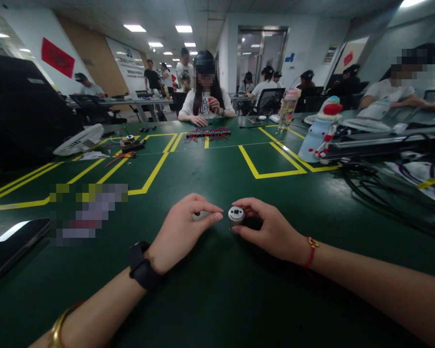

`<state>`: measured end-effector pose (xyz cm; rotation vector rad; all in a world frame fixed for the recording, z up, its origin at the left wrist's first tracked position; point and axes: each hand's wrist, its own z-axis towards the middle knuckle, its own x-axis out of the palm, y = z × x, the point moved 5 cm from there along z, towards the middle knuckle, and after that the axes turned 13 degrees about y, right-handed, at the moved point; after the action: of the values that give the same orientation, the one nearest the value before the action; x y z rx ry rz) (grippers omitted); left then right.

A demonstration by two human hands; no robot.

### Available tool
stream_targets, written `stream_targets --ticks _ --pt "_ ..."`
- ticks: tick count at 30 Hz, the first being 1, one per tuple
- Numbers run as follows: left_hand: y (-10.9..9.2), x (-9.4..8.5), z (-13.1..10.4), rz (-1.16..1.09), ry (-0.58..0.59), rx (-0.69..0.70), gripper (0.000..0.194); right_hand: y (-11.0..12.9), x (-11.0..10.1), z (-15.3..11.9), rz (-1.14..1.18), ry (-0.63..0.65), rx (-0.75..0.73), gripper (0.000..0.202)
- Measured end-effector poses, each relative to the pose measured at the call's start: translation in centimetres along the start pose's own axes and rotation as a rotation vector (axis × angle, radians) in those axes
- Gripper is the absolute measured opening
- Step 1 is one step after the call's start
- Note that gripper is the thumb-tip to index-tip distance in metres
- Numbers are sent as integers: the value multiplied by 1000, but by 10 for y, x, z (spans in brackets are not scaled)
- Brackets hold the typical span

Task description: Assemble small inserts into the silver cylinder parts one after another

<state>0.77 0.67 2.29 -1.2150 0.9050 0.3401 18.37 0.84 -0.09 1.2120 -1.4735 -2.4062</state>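
A small silvery metal cylinder, which looks like a small electric motor (236, 213), stands upright on the green table in front of me. Its top face shows a dark centre and small holes. My right hand (263, 222) grips it from the right, thumb on the near side and fingers on the far side. Just left of the motor, apart from it, is my left hand (188, 227), with thumb and index fingertips brought together in a pinch. Whatever may be between those fingertips is too small to make out.
Yellow tape (281, 175) marks the green table (188, 309). A wire bundle (208, 134) lies ahead, near a seated person (206, 92). At right are a blue bottle (313, 137) and black cables (377, 193). A white fan (79, 140) and a dark flat device (14, 246) are left.
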Motion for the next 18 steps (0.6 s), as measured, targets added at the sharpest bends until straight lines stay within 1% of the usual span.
stream_targets --ticks 3,6,8,9,10,11,13,16,17,18 --pt "10 19 0 72 85 -25 17 -1 1 -1 -1 -5 7 39" --pt "11 30 2 108 98 -27 18 -1 4 -1 8 -11 14 39" --pt "10 30 3 88 102 -29 20 -2 1 0 20 -21 27 38" --pt "10 26 3 71 103 -32 22 -4 -6 0 18 -44 48 38" --pt "11 21 2 53 97 -42 25 -7 -16 0 5 -83 85 38" --pt "12 14 0 38 82 -64 29 -13 -31 -2 -25 -141 139 39" --pt "21 -5 -6 18 36 -141 35 -30 -74 -9 -165 -295 295 42" --pt "44 -30 -18 -15 -25 -283 39 -62 -151 -35 -539 -531 614 42" --pt "54 -36 -23 -34 -30 -327 41 -73 -174 -47 -630 -587 722 41" --pt "64 -41 -27 -63 -37 -371 42 -84 -193 -57 -680 -619 797 40"
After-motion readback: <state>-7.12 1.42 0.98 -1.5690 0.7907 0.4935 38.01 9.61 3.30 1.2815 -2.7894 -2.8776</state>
